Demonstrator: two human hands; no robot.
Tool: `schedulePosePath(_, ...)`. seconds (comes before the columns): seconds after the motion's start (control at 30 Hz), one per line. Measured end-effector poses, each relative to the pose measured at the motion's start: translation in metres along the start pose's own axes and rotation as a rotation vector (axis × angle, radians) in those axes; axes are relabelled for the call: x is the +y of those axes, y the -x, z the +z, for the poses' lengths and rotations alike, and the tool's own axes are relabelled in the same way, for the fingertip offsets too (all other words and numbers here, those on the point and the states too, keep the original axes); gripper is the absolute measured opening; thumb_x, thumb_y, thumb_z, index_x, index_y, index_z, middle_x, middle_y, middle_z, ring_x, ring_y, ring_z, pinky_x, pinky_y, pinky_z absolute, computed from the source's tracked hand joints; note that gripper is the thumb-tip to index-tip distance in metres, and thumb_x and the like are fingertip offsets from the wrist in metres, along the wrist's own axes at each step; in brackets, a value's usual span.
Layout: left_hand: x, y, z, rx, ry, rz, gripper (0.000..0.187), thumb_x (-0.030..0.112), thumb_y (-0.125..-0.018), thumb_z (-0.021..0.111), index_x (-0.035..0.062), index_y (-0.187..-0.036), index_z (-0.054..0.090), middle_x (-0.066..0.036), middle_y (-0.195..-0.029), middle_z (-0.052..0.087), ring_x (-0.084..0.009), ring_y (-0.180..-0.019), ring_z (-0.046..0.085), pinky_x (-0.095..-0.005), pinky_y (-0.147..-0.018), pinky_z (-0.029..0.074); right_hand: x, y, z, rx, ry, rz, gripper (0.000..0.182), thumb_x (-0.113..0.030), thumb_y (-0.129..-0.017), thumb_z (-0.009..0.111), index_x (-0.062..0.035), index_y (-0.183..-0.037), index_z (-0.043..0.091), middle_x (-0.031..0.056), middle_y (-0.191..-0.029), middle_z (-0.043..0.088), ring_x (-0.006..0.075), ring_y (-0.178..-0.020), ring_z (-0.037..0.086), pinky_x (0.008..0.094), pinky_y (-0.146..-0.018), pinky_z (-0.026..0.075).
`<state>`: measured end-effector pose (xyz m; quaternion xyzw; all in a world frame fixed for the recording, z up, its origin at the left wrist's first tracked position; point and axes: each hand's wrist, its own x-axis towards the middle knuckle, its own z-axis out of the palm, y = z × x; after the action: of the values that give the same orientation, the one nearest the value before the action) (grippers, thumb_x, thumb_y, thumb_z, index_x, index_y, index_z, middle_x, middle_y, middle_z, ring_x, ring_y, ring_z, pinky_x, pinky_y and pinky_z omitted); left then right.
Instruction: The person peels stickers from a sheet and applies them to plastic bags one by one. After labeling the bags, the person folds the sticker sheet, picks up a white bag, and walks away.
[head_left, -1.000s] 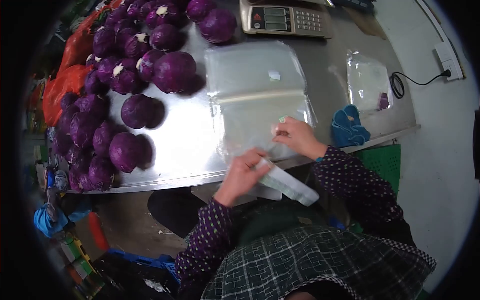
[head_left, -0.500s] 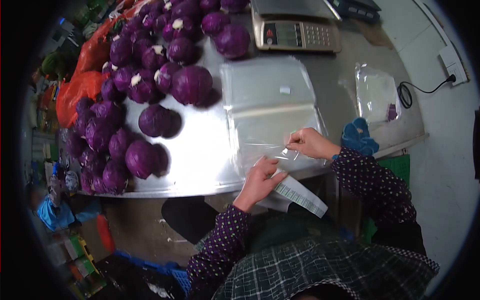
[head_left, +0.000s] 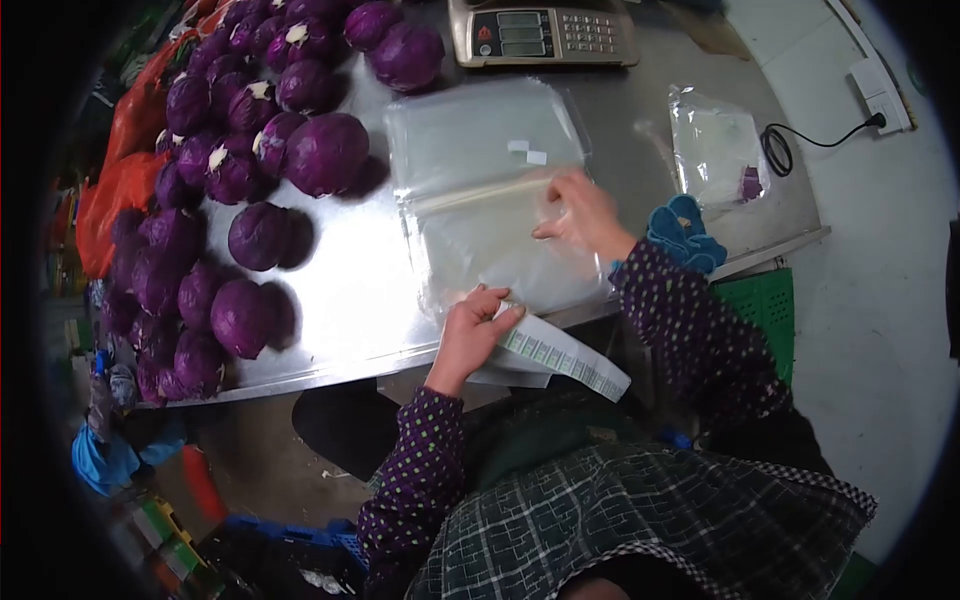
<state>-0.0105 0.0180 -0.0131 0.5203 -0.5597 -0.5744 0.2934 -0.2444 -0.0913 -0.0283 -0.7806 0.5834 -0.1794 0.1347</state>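
A strip of printed labels (head_left: 570,358) is in my left hand (head_left: 468,335), pinched between thumb and fingers at the table's front edge, its free end hanging toward my apron. Just beyond lies a stack of clear plastic bags (head_left: 480,240), flat on the metal table. Two small white labels (head_left: 537,158) sit close together on its upper part. My right hand (head_left: 590,215) is over the right side of the bags, thumb and forefinger apart, with nothing visible between them. Whether it touches the plastic is hard to tell.
Many purple cabbages (head_left: 327,154) cover the table's left side, beside red mesh sacks (head_left: 120,205). A weighing scale (head_left: 545,35) stands at the back. To the right are another clear bag (head_left: 715,150), blue gloves (head_left: 685,235) and a plugged-in black cable (head_left: 825,142).
My right hand has moved up from the front of the bags and its fingers have parted. A second small white label now shows near the first. The whole view has shifted.
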Motion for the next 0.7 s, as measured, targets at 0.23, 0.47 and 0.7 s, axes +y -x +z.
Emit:
schedulePosePath(0.23,-0.001,0.000,-0.003,0.000,0.077,0.016,0.029,0.010,-0.081,0.071,-0.0024,-0.063,0.053,-0.010,-0.088,0.066,-0.0169,-0.102,0.059,-0.0362,-0.105,0.034,-0.044,0.047,-0.017,-0.343,-0.064,-0.109,0.038,-0.035,-0.073,0.075,-0.0106,-0.098,0.060,0.0083,-0.099,0.056,0.0277,-0.080,0.062,0.0405,-0.070,0.051)
schedulePosePath(0.47,0.024,0.022,0.010,-0.145,0.044,0.187,0.035,0.016,-0.080,0.073,-0.0041,-0.064,0.049,-0.016,-0.088,0.065,-0.0227,-0.078,0.061,-0.0327,-0.068,0.048,-0.028,0.033,-0.013,-0.367,-0.353,-0.016,0.020,-0.029,-0.083,0.066,-0.0100,-0.086,0.069,0.0089,-0.087,0.059,0.0277,-0.078,0.061,0.0372,-0.070,0.048)
schedulePosePath(0.7,0.050,0.017,0.009,-0.407,-0.090,0.005,0.023,0.013,-0.080,0.073,-0.0043,-0.072,0.060,-0.014,-0.089,0.066,-0.0171,-0.076,0.060,-0.0301,-0.068,0.048,-0.029,0.030,-0.006,-0.383,-0.350,0.062,0.021,-0.023,-0.085,0.062,-0.0031,-0.089,0.067,0.0144,-0.088,0.062,0.0319,-0.080,0.061,0.0393,-0.072,0.048)
